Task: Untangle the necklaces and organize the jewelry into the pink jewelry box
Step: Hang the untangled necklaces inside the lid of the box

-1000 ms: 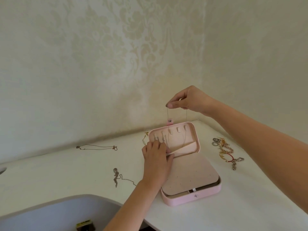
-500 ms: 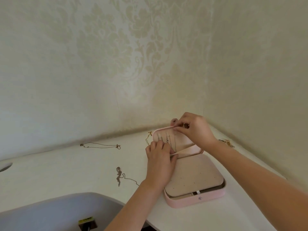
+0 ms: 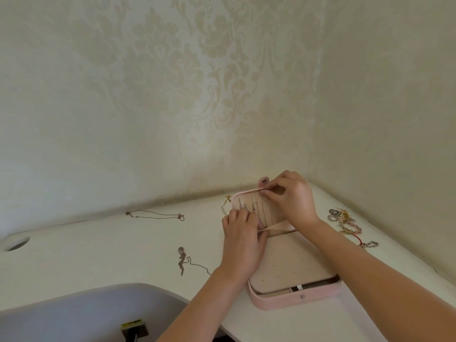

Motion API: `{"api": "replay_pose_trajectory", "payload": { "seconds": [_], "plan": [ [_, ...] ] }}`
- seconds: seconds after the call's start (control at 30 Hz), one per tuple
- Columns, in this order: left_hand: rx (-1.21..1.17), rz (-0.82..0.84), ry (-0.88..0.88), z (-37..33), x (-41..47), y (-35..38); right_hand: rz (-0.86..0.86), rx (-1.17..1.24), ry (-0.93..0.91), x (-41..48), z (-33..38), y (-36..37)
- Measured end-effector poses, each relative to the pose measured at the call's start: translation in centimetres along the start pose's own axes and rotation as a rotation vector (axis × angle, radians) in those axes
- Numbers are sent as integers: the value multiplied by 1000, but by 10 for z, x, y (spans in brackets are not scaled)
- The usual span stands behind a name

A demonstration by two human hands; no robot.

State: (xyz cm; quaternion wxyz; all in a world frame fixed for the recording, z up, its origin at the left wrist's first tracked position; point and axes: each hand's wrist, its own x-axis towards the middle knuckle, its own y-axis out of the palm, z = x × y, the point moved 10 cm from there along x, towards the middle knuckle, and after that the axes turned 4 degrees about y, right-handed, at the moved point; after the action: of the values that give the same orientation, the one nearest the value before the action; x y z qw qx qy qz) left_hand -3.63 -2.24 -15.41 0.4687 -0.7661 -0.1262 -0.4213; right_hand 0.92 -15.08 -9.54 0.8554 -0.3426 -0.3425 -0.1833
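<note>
The pink jewelry box (image 3: 308, 296) lies open on the white table, its lid (image 3: 246, 193) standing up at the back with several thin chains hanging inside. My right hand (image 3: 290, 196) pinches a thin necklace at the lid's top edge. My left hand (image 3: 243, 234) holds the elastic pocket strap (image 3: 281, 227) at the bottom of the lid, pinching it. A thin chain necklace (image 3: 155, 215) lies at the far left. A necklace with a pendant (image 3: 183, 259) lies left of the box. A pile of bracelets and rings (image 3: 345, 224) sits right of the box.
Two patterned walls meet in a corner behind the box. A gold chain (image 3: 225, 206) lies just left of the lid. A round cable hole (image 3: 16, 243) is at the table's left end. The table's curved front edge cuts in at lower left, above a dark floor.
My right hand came down from holding the necklace high above the box to the lid's top edge. My left hand stayed at the pocket strap. The camera shifted slightly.
</note>
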Motion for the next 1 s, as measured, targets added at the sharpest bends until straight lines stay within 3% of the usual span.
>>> {"api": "replay_pose_trajectory", "payload": {
  "seconds": [0.17,0.3,0.47,0.53,0.8,1.0],
  "plan": [
    [-42,-31,73,-7,-1,-5,17,-19,57,-4,-13,3],
    [48,56,43,-2,-3,8,66,11,115,-6,-22,12],
    [140,483,-36,2,-6,42,149,126,176,1,-26,18],
    [128,584,-68,6,-7,48,210,184,234,3,-30,22],
    [88,601,-157,12,2,55,371,204,265,10,-31,35],
    [26,368,-109,2,8,34,495,324,247,10,-15,41]
  ]
}}
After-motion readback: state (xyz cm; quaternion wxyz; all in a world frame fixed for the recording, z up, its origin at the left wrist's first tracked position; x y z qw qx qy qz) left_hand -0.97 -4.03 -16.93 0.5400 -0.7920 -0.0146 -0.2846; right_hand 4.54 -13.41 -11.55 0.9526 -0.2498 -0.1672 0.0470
